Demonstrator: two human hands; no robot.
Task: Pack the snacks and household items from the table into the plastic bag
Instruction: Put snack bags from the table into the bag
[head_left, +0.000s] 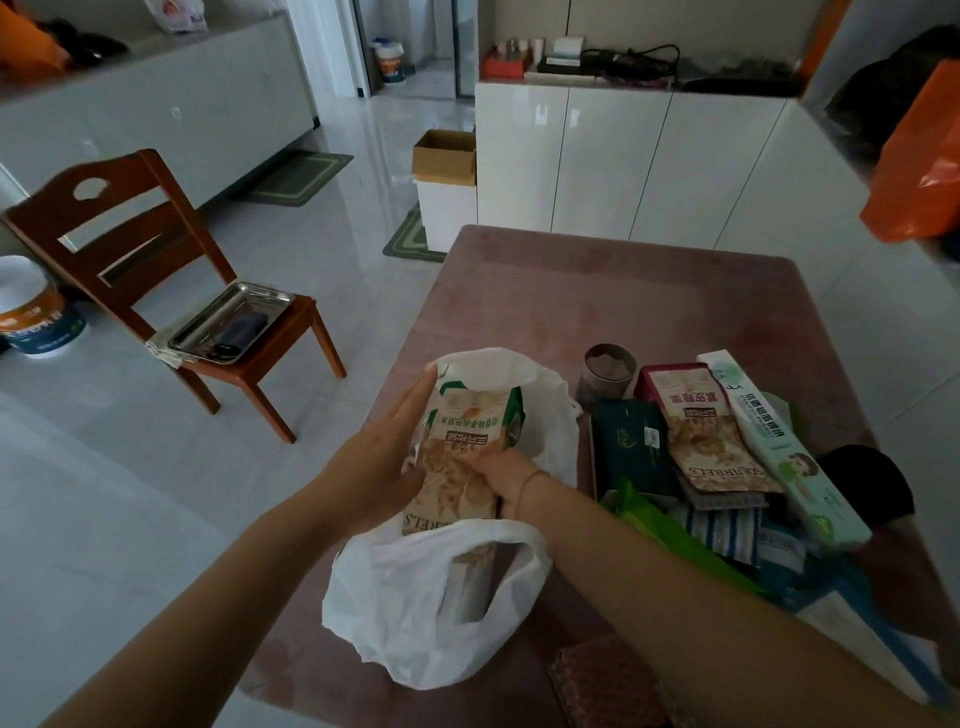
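Note:
A white plastic bag (415, 597) lies open on the pink table (571, 291) in front of me. A green-and-tan snack pouch (457, 457) stands partly inside its mouth. My left hand (384, 452) lies flat against the pouch's left side and the bag's rim. My right hand (501, 475) grips the pouch's right edge. To the right lie a maroon snack pouch (701, 431), a dark green packet (631, 447), a long pale toothpaste box (779, 447), a bright green pack (675, 535), a striped packet (727, 530) and a round jar (608, 371).
A wooden chair (156, 270) with a metal tray (228, 322) stands left of the table. White cabinets (623, 166) run behind it, with a cardboard box (444, 156) beside them. An orange bag (919, 166) hangs at the right. A paint bucket (36, 317) sits far left.

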